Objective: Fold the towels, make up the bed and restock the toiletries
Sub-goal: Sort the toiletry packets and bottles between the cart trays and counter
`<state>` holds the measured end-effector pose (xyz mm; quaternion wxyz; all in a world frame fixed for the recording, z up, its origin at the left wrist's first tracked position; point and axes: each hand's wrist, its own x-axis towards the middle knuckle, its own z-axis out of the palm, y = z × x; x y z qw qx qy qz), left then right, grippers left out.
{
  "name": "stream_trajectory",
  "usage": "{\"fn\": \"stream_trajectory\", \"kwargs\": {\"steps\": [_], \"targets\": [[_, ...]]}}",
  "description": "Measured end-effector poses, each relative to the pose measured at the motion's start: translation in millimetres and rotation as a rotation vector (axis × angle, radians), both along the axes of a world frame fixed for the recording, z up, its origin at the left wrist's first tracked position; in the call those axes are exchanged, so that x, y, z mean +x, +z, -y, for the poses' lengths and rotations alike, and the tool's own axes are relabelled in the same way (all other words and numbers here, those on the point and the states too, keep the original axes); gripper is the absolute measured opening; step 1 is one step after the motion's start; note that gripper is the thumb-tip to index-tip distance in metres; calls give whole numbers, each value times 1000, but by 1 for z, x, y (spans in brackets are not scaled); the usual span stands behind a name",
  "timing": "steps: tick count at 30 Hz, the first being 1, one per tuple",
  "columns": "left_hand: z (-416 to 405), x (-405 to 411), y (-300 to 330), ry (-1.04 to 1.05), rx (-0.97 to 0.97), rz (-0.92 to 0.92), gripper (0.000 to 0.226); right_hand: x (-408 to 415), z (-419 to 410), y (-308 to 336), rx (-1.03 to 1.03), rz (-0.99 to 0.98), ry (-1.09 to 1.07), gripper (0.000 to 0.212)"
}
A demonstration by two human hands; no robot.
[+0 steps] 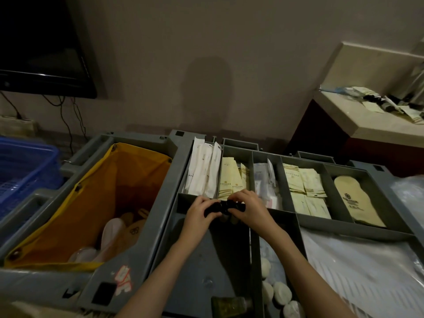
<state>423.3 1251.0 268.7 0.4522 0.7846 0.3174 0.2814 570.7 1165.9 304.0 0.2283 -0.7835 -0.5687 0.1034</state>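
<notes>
Dim beige wall backs a grey plastic housekeeping cart (142, 237). Leftmost sits a blue plastic crate (20, 171), then a yellow fabric waste bag (96, 191) holding pale wrappers. Over the cart's dark middle compartment, the left hand (200, 211) and right hand (246, 207) together grip small black-capped toiletry bottles (223, 206). Behind stand white and cream paper sachets (230, 180); rightward lie beige slippers (356, 198), and a cluttered pale bench (367, 125).
</notes>
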Motion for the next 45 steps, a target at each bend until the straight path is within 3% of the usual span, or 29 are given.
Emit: {"fn": "stream_trajectory", "kwargs": {"steps": [9,15,20,29,36,45], "targets": [[2,4,4,30,-38,39,34,2,2,-4,12,-23,9,30],[5,2,8,118,185,-91,24,2,3,-7,26,-32,1,29],[4,1,7,84,124,-84,26,1,4,-11,45,-38,-18,27],[10,2,0,60,256,-234,46,-2,12,-13,49,112,25,43],[7,13,12,66,517,-283,44,18,28,-5,31,197,-19,47],[18,84,51,-113,601,-409,56,72,66,15,-142,265,-158,58]]}}
